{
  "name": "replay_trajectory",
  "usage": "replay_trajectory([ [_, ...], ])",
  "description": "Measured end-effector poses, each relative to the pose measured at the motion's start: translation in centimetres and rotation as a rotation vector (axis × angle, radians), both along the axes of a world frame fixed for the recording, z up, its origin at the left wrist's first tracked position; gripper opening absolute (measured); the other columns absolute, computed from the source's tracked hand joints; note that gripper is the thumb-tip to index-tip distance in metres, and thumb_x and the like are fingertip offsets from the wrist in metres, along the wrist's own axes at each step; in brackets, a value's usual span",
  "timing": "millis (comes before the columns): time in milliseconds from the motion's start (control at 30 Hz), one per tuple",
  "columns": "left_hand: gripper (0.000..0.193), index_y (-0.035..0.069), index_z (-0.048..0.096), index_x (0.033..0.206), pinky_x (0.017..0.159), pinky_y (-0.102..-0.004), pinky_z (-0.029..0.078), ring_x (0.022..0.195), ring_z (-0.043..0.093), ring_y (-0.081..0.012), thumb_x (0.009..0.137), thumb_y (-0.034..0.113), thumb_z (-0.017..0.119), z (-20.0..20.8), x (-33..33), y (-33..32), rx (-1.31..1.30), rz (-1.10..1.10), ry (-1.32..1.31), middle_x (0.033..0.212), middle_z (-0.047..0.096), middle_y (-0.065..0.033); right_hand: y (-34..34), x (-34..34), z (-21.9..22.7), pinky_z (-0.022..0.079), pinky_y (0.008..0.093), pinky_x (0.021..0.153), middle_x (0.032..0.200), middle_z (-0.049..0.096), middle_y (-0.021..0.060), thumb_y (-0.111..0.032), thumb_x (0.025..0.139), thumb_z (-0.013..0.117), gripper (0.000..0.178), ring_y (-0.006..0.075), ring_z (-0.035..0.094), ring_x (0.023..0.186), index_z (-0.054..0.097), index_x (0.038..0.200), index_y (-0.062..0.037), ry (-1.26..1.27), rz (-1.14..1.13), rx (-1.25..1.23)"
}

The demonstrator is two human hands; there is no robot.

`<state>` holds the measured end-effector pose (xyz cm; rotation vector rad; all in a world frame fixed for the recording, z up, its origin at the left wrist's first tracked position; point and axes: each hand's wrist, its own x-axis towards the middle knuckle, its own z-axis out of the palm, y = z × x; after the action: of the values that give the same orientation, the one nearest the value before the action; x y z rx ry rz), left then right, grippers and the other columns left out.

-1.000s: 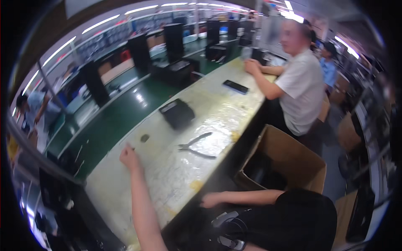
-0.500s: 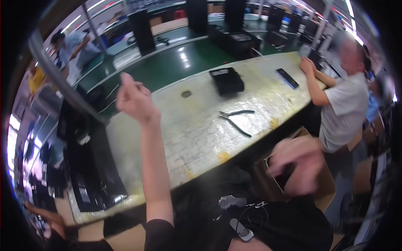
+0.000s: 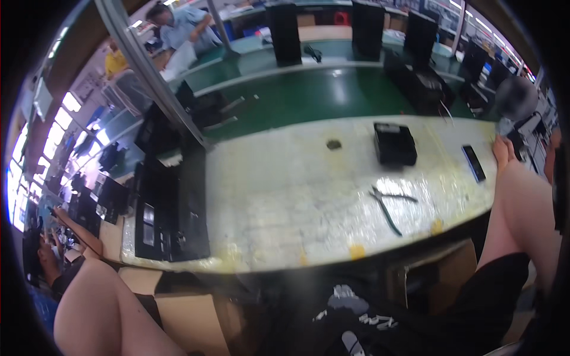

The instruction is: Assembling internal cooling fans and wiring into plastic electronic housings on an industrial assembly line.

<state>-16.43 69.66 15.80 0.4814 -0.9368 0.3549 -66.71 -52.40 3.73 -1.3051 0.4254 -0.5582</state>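
Observation:
Both my hands are out of view. My left arm [image 3: 98,302] is bent, its elbow over the lower left, beside a cardboard box. My right arm [image 3: 513,213] is bent up too, elbow high at the right edge. Between them lies the pale worktable [image 3: 267,202], covered with clear film. On it rest cutting pliers [image 3: 378,194] with dark green handles spread apart, a small black box-shaped unit [image 3: 395,145] and a dark phone [image 3: 473,163]. A large black panel or casing [image 3: 172,207] sits on the table's left end.
Open cardboard boxes [image 3: 193,317] stand below the table's near edge at left and right. Past the table runs a green conveyor belt [image 3: 297,92], with black upright cases [image 3: 284,35] beyond it. A metal post [image 3: 157,77] rises at left. Another person's hand [image 3: 503,149] rests near the phone.
My left hand, raised over the table, and my right hand, over the cardboard box, have both left the view. The view has turned left, so the table's things appear farther right.

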Motion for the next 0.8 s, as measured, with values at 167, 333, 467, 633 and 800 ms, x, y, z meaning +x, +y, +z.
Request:
replay_trajectory([
  [167, 0.017, 0.001, 0.062, 0.093, 0.061, -0.0271, 0.047, 0.071, 0.059, -0.0198, 0.09, 0.014, 0.052, 0.1, -0.8, -6.7, -0.057, 0.069, -0.1, 0.083, 0.057, -0.0111, 2.9, 7.1, 6.6, 0.04, 0.0389, 0.093, 0.114, 0.064, 0.0022, -0.035, 0.097, 0.051, 0.033, 0.016, 0.059, 0.1, 0.056, 0.116, -0.0085, -0.177, 0.053, -0.355],
  [333, 0.017, 0.001, 0.062, 0.093, 0.062, -0.0277, 0.047, 0.072, 0.059, -0.0199, 0.091, 0.015, 0.052, 1.0, 0.1, -15.6, -0.017, 0.056, -0.098, 0.084, 0.058, -0.0109, 12.8, 6.9, 6.0, 0.039, 0.0368, 0.096, 0.112, 0.066, -0.0021, -0.034, 0.097, 0.052, 0.027, 0.0131, 0.061, 0.098, 0.057, 0.115, -0.0138, -0.234, 0.016, -0.615],
  [467, 0.017, 0.001, 0.062, 0.093, 0.063, -0.0281, 0.048, 0.073, 0.059, -0.0199, 0.091, 0.015, 0.052, -3.8, 4.2, -8.9, -0.073, 0.076, -0.069, 0.084, 0.058, -0.0108, 23.1, 10.6, 13.9, 0.038, 0.0351, 0.099, 0.11, 0.067, -0.0056, -0.032, 0.097, 0.053, 0.023, 0.0108, 0.062, 0.096, 0.058, 0.114, -0.018, -0.256, 0.029, -0.912],
  [633, 0.017, 0.001, 0.062, 0.094, 0.065, -0.0287, 0.048, 0.074, 0.06, -0.02, 0.092, 0.015, 0.052, -6.3, 5.7, -5.1, -0.131, 0.133, -0.067, 0.085, 0.059, -0.0106, 39.9, 15.8, 21.3, 0.036, 0.033, 0.102, 0.107, 0.068, -0.0099, -0.031, 0.097, 0.054, 0.019, 0.0079, 0.064, 0.094, 0.059, 0.113, -0.0233, -0.329, 0.06, -1.267],
  [800, 0.017, 0.001, 0.062, 0.094, 0.066, -0.0293, 0.049, 0.075, 0.06, -0.02, 0.092, 0.016, 0.052, -9.7, 5.6, 6.2, -0.09, 0.241, -0.006, 0.085, 0.06, -0.0104, 56.4, 22.1, 23.6, 0.035, 0.0309, 0.105, 0.104, 0.07, -0.0143, -0.029, 0.097, 0.055, 0.016, 0.005, 0.066, 0.092, 0.06, 0.112, -0.0286, -0.39, 0.156, -1.514],
])
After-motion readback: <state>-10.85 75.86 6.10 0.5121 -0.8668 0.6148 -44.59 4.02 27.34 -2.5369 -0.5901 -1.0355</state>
